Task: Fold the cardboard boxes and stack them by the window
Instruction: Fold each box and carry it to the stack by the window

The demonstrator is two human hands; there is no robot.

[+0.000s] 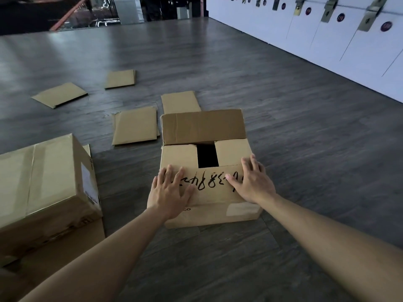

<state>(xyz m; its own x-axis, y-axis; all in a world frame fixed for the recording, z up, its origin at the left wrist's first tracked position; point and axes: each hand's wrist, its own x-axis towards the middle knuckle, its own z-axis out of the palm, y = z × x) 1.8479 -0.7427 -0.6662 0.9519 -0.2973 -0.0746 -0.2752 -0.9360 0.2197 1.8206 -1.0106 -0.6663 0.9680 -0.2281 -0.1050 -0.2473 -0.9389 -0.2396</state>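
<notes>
Your fingers [169, 174] lie straight and spread, holding nothing: both palms press flat on the near flap [214, 184] of the small box [210, 211], the one with black handwriting across it. Your left hand [171, 194] covers the flap's left end and your right hand [254, 183] its right end. Beneath that flap the two side flaps are already folded in, with a dark gap showing between them. The far flap [202, 126] stands up and is not yet brought down, so this box looks roughly half closed.

The box sits on the dark wooden floor [305, 149] just in front of you. To your left, close by, a larger box [46, 184] stands with its top shut; it appears finished. Beyond the small box, four flattened cardboard pieces [135, 127] lie scattered on the floor, well apart from each other, and they seem unfolded work left to do.

No stack shows yet, and I cannot tell where the window is; white lockers [349, 40] line the wall on your right
</notes>
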